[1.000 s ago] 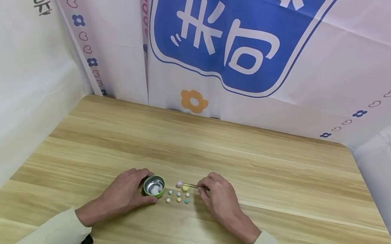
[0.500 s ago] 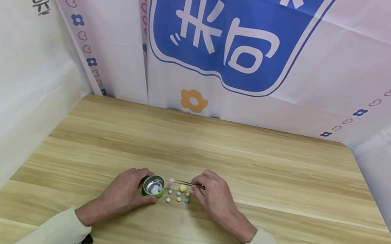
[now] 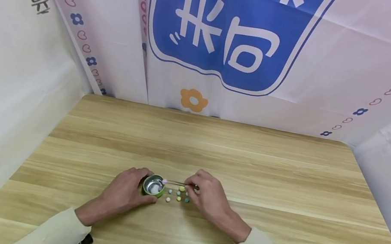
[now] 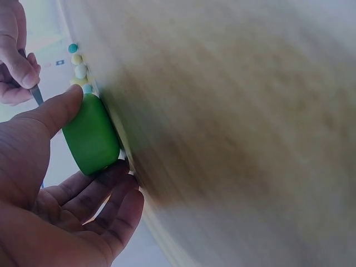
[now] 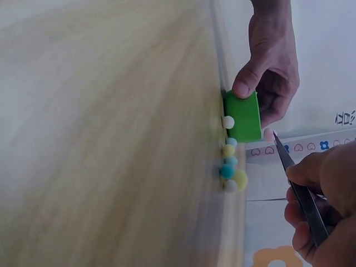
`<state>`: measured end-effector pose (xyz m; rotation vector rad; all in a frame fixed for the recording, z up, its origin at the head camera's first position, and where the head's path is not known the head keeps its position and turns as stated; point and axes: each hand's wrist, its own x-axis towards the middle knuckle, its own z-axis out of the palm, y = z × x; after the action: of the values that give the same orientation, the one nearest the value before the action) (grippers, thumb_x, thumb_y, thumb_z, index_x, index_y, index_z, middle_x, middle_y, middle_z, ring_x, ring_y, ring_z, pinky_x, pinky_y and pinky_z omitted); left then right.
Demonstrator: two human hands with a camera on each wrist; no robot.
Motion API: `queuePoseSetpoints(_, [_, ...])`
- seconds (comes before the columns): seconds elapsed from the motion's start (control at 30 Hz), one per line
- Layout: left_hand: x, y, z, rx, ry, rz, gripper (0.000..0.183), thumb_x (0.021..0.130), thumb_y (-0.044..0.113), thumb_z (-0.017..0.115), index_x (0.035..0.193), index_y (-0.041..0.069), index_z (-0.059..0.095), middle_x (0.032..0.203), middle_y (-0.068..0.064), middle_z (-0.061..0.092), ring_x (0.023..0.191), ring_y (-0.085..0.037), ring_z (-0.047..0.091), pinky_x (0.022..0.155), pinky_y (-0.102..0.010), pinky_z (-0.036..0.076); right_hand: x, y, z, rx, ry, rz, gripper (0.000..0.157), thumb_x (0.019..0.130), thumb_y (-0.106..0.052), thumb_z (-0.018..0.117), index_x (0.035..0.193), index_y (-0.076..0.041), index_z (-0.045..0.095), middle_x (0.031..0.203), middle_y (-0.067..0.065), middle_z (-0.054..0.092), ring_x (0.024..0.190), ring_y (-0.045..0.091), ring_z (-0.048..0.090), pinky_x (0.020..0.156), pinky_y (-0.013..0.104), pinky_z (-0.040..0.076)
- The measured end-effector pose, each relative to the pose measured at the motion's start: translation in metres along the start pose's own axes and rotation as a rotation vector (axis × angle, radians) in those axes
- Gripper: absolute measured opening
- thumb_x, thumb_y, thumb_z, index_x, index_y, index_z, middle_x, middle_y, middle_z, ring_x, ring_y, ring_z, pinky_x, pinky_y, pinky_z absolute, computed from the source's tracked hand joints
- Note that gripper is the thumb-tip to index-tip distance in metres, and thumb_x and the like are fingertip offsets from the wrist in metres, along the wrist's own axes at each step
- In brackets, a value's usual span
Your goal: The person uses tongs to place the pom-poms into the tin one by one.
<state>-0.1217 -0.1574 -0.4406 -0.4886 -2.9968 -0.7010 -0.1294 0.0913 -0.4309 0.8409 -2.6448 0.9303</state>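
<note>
A small green bowl with a shiny metal inside (image 4: 92, 133) stands on the wooden table, and my left hand (image 3: 122, 191) grips it around the side, thumb at the front. Whitish and pale purple balls (image 3: 155, 189) lie in it. My right hand (image 3: 211, 197) pinches a pair of dark metal tweezers (image 5: 303, 197), which point left. At their tips is a pink ball (image 5: 269, 134), right at the bowl's right rim in the head view. Below the tweezers, between bowl and right hand, several small balls lie in rows, among them a white one (image 5: 228, 122) and a teal one (image 5: 227, 171).
A larger yellow ball (image 3: 182, 189) lies behind the small rows, close to the right fingers. The wooden table (image 3: 270, 165) extends around both hands. Printed cloth walls (image 3: 305, 80) stand at its back and sides.
My right hand has moved left, carrying the pink ball in the tweezers from beside the yellow ball to the bowl's rim. The left hand and bowl have stayed in place.
</note>
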Motion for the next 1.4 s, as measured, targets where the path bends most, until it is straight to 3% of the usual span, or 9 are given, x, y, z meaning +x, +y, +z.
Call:
queuePoseSetpoints(0.67, [-0.0002, 0.0004, -0.0015, -0.001, -0.001, 0.006, 0.052, 0.068, 0.037, 0.090, 0.105, 0.011, 0.065, 0.094, 0.001, 0.069, 0.087, -0.012, 0.061, 0.076, -0.033, 0.051, -0.0034, 0.0013, 0.0093, -0.017, -0.033, -0.021, 0.007, 0.085, -0.009, 0.075, 0.092, -0.010, 0.075, 0.086, -0.001, 0.067, 0.078, 0.008, 0.061, 0.071, 0.021, 0.052])
queuePoseSetpoints(1.4, [-0.0004, 0.0007, 0.0001, 0.001, 0.005, 0.013, 0.054, 0.067, 0.036, 0.090, 0.106, 0.010, 0.065, 0.096, 0.000, 0.070, 0.089, -0.014, 0.063, 0.078, -0.035, 0.052, -0.0057, 0.0069, 0.0035, 0.007, -0.032, 0.033, 0.011, 0.084, -0.011, 0.076, 0.094, -0.009, 0.076, 0.087, -0.001, 0.068, 0.079, 0.009, 0.064, 0.071, 0.022, 0.054])
